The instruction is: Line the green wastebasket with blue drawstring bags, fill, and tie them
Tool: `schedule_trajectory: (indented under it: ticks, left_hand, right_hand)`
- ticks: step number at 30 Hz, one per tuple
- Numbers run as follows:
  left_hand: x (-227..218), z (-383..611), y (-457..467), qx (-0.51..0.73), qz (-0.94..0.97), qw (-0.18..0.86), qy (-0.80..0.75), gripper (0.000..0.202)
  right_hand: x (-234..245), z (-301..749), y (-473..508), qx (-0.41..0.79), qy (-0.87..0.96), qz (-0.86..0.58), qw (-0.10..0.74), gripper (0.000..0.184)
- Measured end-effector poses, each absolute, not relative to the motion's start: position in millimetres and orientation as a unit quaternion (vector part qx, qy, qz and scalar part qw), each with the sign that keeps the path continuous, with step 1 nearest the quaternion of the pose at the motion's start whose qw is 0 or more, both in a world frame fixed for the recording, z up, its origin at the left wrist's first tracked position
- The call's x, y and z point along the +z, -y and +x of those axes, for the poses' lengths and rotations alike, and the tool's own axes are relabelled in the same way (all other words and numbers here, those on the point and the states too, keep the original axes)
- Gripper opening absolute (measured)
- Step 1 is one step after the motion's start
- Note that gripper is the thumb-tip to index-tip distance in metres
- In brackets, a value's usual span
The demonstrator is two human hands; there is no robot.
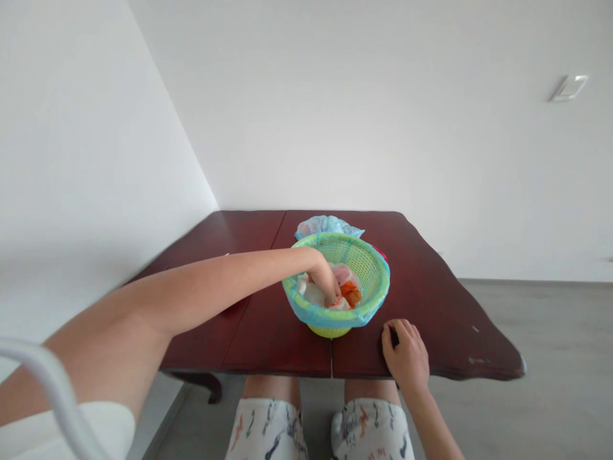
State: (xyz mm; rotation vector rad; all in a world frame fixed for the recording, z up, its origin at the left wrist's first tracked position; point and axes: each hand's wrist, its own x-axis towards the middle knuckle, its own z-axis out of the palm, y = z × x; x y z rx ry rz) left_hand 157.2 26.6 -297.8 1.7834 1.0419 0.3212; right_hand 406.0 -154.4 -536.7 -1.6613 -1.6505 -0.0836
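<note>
A light green plastic basket [368, 259] with a mesh wall stands on the table, its rim wrapped in a thin blue plastic bag [311, 313]. My left hand [327, 281] reaches down into it from the left. Its fingertips sink among crumpled white and pink pieces [342, 275] and an orange-brown piece [351, 294]; whether they grip anything is hidden. To the right of the basket, my right hand [407, 354] rests near the table's front edge. Its fingers are loosely bent, with the thumb apart and a dark gap between.
The dark red wooden table [421, 287] reaches the back wall. Behind the basket lies another crumpled blue plastic bag [325, 225]. A small red thing [380, 253] shows behind the basket's right rim. A white curved tube [43, 364] crosses the lower left.
</note>
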Motion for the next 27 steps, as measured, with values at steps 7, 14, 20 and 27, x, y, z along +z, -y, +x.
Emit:
schedule_trajectory:
  ticks: [7,14,20,27]
  left_hand:
    - [-231,106,-37,-0.054,0.79,0.458,-0.404,0.029]
    - [-252,94,-4,0.025,0.806,0.445,-0.389,0.031]
    - [-223,63,9,0.116,0.831,0.365,-0.403,0.026]
    - [-293,-27,47,0.298,0.631,0.368,-0.614,0.066]
  right_hand:
    - [-534,405,155,-0.029,0.65,-0.655,0.385,0.02]
    - [-533,403,155,-0.03,0.645,-0.657,0.39,0.02]
    - [-532,405,156,0.023,0.626,-0.664,0.408,0.029]
    - [-492,411,141,0.353,0.478,-0.563,0.575,0.061]
